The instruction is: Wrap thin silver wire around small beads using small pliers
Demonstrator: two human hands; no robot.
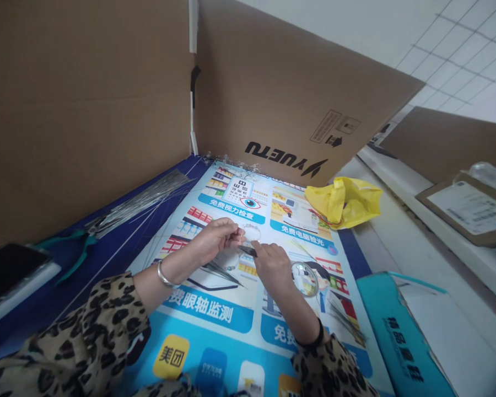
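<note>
My left hand [220, 238], with a silver bangle at the wrist, has its fingertips pinched at the edge of a thin beaded loop [253, 230]. In my right hand [273, 267] is a small dark pointed tool [248, 251], its tip directed at the left fingertips; its exact kind does not show. Both hands meet above a printed poster [242, 320]. Beneath them lies a bundle of thin dark strands [221, 273]. A round clear dish [305, 279] sits just right of my right wrist, with more thin strands [347, 317] beyond it.
Tall cardboard panels [297, 99] stand behind and to the left. Teal-handled pliers [77, 256], a bundle of wires [144, 198] and a dark phone [14, 275] lie at left. A yellow bag [343, 201] and a teal box [397, 331] are at right. Small clear pieces [231, 164] line the back.
</note>
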